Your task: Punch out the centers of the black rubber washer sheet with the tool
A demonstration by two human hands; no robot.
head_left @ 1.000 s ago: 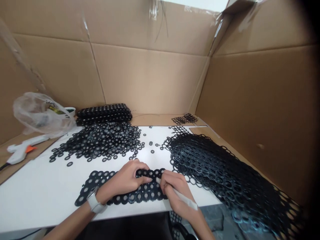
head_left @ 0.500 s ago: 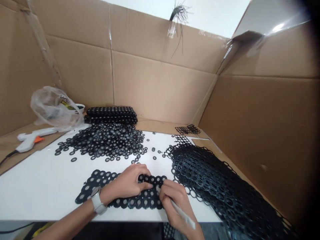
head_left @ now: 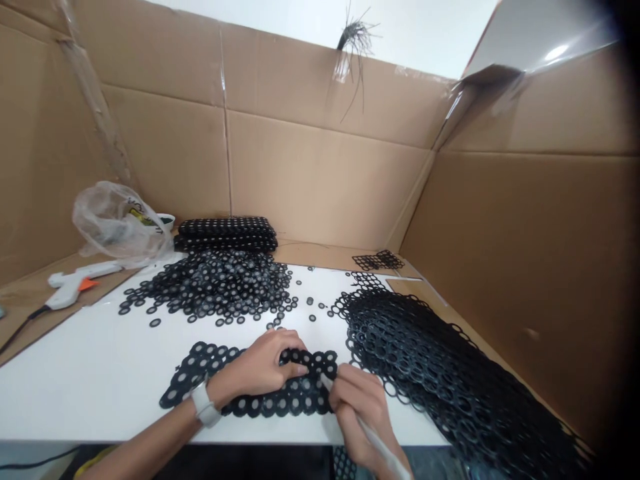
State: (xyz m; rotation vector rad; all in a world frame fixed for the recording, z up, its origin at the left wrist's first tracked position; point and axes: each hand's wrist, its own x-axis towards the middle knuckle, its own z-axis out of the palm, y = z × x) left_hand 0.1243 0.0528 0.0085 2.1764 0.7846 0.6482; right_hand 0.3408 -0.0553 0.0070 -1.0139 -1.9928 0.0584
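Observation:
A flat sheet of joined black discs with grey centres (head_left: 257, 405) lies near the front of the white board. My left hand (head_left: 267, 360), with a white watch (head_left: 204, 405) at the wrist, pinches a folded-up strip along the sheet's far edge. In my right hand (head_left: 357, 407) is a slim white pen-like tool (head_left: 376, 441). Its pointed tip touches or nearly touches the discs just right of my left thumb; I cannot tell which. My right fingers are closed around it.
Loose black discs (head_left: 225, 287) form a heap behind the sheet. Black ring netting (head_left: 430, 360) is piled on the right. Folded disc sheets (head_left: 225, 232) lie at the back. Leftward are a glue gun (head_left: 70, 287) and a plastic bag (head_left: 117, 227). Cardboard walls (head_left: 320, 173) enclose the board.
The view has shifted slightly. My right hand has drawn back a little from the sheet, and the white tool's tip now shows. My left hand keeps its pinch.

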